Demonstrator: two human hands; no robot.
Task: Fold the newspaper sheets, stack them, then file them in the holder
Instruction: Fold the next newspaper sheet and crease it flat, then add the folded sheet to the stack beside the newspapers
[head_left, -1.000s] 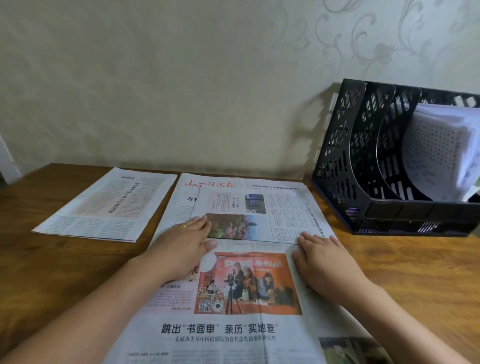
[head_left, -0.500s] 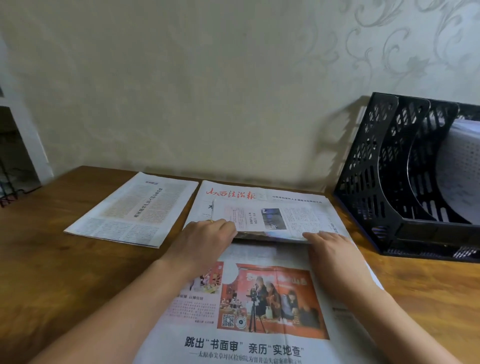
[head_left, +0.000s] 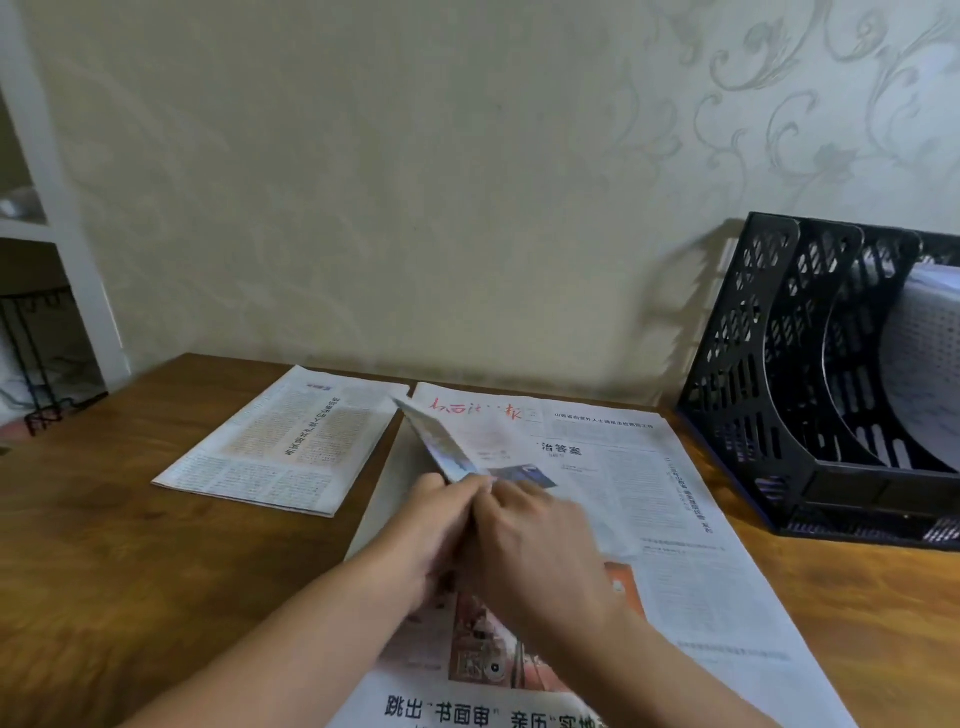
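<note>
1. Landmark: the open newspaper sheet, lying flat on the wooden counter, long axis running from the viewer toward the wall.
2. Near end of sheet: bold black headline and a red photo block, partly covered by both forearms.
3. Mid-sheet, left of centre: left hand and right hand touching each other, fingers curled, pinching a raised flap of the paper. Flap stands on edge, tilted, slanting away toward the sheet's far-left corner. Motion blur; exact finger placement can't be told.
4. Judgement: fold in progress. Bulk of the sheet lies to the right of and beyond the hands, so the flap would prob. need to travel across the long axis. Right hand is nearer that side; left is nearer the free edge.
5. Left of sheet's far end: one folded newspaper, flat, edges nearly touching the sheet.
6. Right of sheet's far end: black mesh holder, upright by the wall, white papers already in a far compartment. Near compartment appears vacant.
7. Filing not yet started.
</note>
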